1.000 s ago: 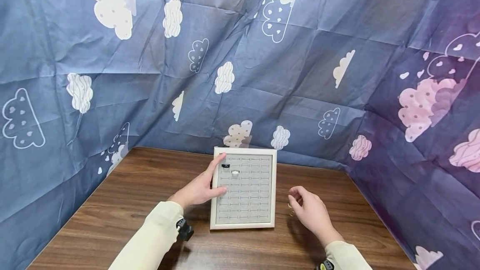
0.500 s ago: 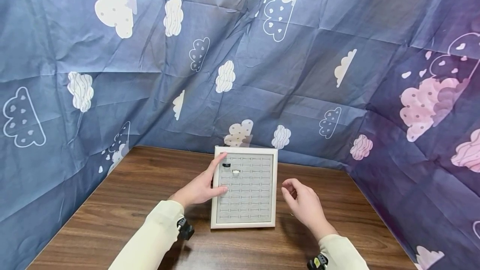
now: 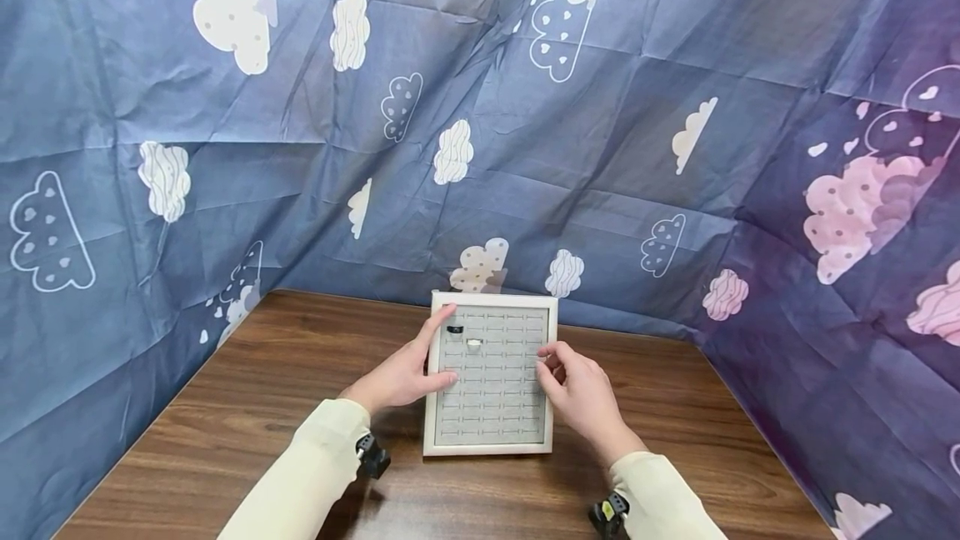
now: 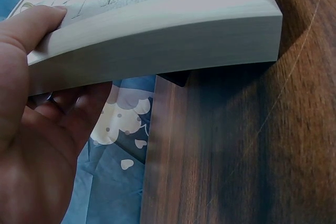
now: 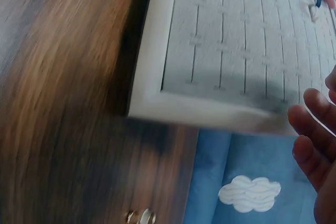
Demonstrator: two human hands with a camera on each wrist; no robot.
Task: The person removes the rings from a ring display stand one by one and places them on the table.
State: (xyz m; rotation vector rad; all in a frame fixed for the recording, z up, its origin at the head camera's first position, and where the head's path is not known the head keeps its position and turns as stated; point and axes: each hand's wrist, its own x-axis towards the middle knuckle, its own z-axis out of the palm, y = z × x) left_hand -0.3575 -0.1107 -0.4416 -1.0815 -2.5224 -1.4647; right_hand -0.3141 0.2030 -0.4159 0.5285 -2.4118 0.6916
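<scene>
A ring display board (image 3: 491, 440), white-framed with a grey slotted panel, leans tilted up on the table. A black ring (image 3: 455, 330) and a white ring (image 3: 474, 343) sit in its upper left slots. My left hand (image 3: 401, 371) grips its left side, with the thumb (image 4: 44, 22) on the front and other fingers behind. At the board's right edge, my right hand (image 3: 585, 394) has thumb and index finger bent toward each other, overlapping the panel in the head view. Whether a ring is between them I cannot tell.
Two small rings, a gold one (image 5: 132, 217) and a silvery one (image 5: 148, 216), lie on the brown wooden table (image 3: 315, 340) beyond the board's edge in the right wrist view. A blue cloud-patterned cloth (image 3: 600, 148) hangs behind and at both sides.
My right hand has moved left and away from me, from beside the loose rings to the board's right edge. The left hand keeps its grip on the board.
</scene>
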